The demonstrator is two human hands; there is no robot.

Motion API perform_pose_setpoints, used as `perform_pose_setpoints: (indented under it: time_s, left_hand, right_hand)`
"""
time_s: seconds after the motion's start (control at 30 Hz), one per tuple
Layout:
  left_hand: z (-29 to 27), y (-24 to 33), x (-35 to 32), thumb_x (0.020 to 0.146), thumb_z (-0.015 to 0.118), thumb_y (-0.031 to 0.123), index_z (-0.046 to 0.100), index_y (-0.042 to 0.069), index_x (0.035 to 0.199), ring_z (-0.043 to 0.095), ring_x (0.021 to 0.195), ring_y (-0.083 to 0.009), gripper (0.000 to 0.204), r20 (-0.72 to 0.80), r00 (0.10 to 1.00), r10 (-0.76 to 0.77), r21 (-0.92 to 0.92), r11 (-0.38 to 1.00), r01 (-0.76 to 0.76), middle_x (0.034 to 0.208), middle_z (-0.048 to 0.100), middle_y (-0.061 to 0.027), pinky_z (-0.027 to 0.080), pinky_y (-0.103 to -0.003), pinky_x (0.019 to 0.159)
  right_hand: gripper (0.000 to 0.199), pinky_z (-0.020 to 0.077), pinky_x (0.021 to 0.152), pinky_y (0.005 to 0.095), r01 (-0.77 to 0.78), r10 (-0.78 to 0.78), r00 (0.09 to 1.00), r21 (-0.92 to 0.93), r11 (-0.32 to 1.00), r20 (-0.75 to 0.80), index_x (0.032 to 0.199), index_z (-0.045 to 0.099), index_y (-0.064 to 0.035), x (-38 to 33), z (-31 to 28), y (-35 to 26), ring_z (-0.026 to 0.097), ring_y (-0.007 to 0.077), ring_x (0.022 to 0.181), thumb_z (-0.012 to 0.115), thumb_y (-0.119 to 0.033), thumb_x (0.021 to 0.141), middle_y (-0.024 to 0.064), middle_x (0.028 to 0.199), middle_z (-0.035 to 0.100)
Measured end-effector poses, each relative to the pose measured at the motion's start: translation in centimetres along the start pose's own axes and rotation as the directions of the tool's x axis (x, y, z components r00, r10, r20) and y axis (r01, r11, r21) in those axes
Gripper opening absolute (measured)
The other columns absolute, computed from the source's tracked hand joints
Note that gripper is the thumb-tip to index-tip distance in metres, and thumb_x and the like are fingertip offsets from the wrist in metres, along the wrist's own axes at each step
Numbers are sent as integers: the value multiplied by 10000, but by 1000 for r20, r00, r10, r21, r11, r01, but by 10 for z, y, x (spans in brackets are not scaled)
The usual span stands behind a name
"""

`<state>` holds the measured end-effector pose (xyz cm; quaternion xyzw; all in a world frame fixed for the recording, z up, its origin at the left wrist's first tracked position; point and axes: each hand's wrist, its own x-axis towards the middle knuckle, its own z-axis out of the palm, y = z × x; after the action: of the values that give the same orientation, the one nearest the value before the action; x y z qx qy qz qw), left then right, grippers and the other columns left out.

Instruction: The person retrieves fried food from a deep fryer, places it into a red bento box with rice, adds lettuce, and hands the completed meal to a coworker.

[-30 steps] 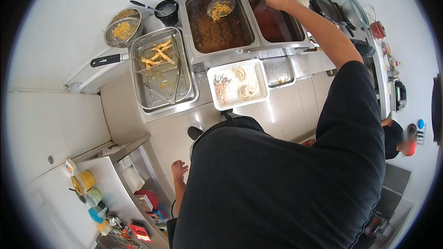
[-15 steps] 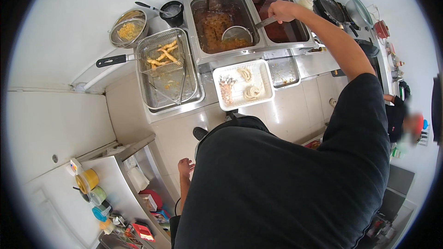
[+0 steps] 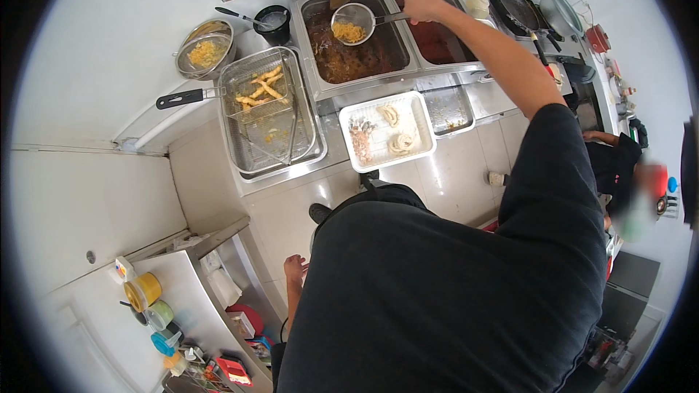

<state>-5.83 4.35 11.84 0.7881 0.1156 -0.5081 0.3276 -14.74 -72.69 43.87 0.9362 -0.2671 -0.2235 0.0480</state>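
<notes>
My right hand (image 3: 421, 6) is closed around the handle of a round mesh skimmer (image 3: 355, 14). Golden fried crumbs (image 3: 348, 32) lie in its bowl, which is above the dark oil of the left fryer tank (image 3: 357, 67). More bits float in that oil. My left hand (image 3: 295, 268) hangs low by my side, fingers loosely apart, with nothing visible in it. Left of the fryer, a wire fry basket (image 3: 237, 73) with a black handle holds several golden fried strips (image 3: 263, 89). A metal sieve (image 3: 223, 29) with yellow crumbs stands behind it.
A white tray (image 3: 386, 161) with shrimp and pale coiled pieces sits in front of the fryer. Beside the tank is a second oil tank (image 3: 440, 42). A black pot (image 3: 272, 33) stands at the back. Another person (image 3: 615, 167) is at right; a steel shelf (image 3: 175, 284) is lower left.
My right hand has lifted the skimmer from the oil and moved it up and left; crumbs now lie in it. The person at right has shifted. My left hand stays low.
</notes>
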Motion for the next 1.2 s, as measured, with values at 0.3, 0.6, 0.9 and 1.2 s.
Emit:
perform_pose_setpoints:
  time_s: [0.3, 0.6, 0.9, 1.2]
  left_hand:
    - [-12, -17, -5, 961, 498, 232, 534, 6, 1200, 670, 719, -269, 331, 7, 1000, 22, -28, 999, -22, 1008, 654, -140, 567, -391, 616]
    - [-5, -38, 2, 963, 493, 230, 536, 18, 1219, 670, 725, -263, 335, -1, 1000, -1, -34, 999, 1, 1028, 659, -137, 556, -383, 622]
    - [-1, 3, 0, 973, 514, 225, 519, 25, 1215, 673, 716, -263, 314, 1, 999, 34, -26, 999, -34, 1015, 646, -138, 562, -375, 591]
    - [7, 18, -11, 968, 515, 214, 517, 9, 1230, 680, 726, -266, 333, -30, 1000, 9, -32, 999, -10, 1028, 650, -144, 558, -370, 591]
  right_hand:
    - [319, 559, 848, 476, -223, 263, 940, 190, 956, -220, 1135, 641, 41, -1, 1, -71, 676, 399, 1020, 577, -81, 848, 268, 1079, 673]
    - [279, 535, 866, 459, 23, 22, 968, 175, 984, -249, 1127, 676, -59, -31, 32, -39, 682, 354, 975, 583, -132, 874, 193, 982, 708]
    - [267, 485, 678, 348, -36, -38, 994, 649, 760, 99, 1085, 690, 14, -80, 37, -17, 617, 198, 693, 569, -79, 866, 84, 747, 690]
    - [273, 372, 468, 269, -177, 166, 982, 746, 642, 91, 1092, 711, -15, -66, -1, 29, 509, 88, 556, 596, -72, 851, 56, 759, 673]
